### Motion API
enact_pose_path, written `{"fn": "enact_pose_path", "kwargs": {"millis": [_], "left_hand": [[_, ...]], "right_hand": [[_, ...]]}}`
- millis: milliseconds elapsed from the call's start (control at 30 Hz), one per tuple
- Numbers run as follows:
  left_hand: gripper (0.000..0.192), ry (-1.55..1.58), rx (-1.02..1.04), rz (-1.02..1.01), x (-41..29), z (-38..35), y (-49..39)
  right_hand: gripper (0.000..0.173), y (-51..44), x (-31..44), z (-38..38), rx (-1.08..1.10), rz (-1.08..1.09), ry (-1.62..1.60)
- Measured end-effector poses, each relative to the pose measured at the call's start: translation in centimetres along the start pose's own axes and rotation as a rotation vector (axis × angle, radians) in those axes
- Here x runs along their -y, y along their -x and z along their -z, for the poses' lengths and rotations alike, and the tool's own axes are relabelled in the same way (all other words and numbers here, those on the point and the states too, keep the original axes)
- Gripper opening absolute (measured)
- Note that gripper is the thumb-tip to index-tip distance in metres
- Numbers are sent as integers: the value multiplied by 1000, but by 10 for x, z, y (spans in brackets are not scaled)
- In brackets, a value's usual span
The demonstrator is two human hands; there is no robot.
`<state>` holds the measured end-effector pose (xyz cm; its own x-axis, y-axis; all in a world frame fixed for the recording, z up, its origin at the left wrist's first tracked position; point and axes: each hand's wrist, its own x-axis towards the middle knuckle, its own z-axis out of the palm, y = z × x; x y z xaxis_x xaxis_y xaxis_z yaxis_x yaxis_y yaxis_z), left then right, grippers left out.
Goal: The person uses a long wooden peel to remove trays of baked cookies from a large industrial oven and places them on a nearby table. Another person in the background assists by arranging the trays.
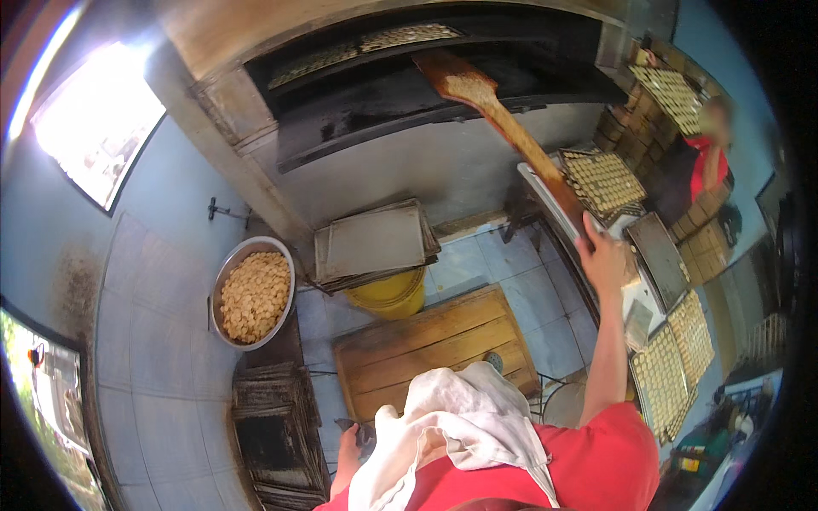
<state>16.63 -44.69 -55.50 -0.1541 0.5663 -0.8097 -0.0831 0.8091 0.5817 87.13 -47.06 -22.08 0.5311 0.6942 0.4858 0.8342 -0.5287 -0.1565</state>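
Observation:
My right hand is on the handle end of a long wooden baker's peel. Its broad blade reaches up to the mouth of a dark oven. Inside the oven, on the left, lies a tray of small round pieces. Beside the handle, on a white table, is a stacked tray of round cookies. Low in the picture, my left hand holds a dark, cloth-like thing; my white apron partly hides that side.
A metal basin of round cookies stands at left, above stacked dark trays. More trays lie on a yellow bucket. A wooden platform is before me. At right are cookie trays and another person beside a filled tray.

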Motion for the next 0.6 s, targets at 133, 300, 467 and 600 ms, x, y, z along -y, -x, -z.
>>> {"fn": "enact_pose_path", "kwargs": {"millis": [133, 300, 467, 600], "left_hand": [[37, -195, 27, 33, -22, -16, -19], [38, -450, 80, -53, -64, -67, -44], [40, -478, 171, -247, -92, -148, -65], [40, -321, 251, -169, -89, -195, -62]], "right_hand": [[63, 113, -34, -9, 1, -220, -42], [60, 162, -85, 27, -86, -300, -15], [63, 149, -133, 63, -32, -407, -12], [68, 124, -163, 77, -5, -430, 8]]}}
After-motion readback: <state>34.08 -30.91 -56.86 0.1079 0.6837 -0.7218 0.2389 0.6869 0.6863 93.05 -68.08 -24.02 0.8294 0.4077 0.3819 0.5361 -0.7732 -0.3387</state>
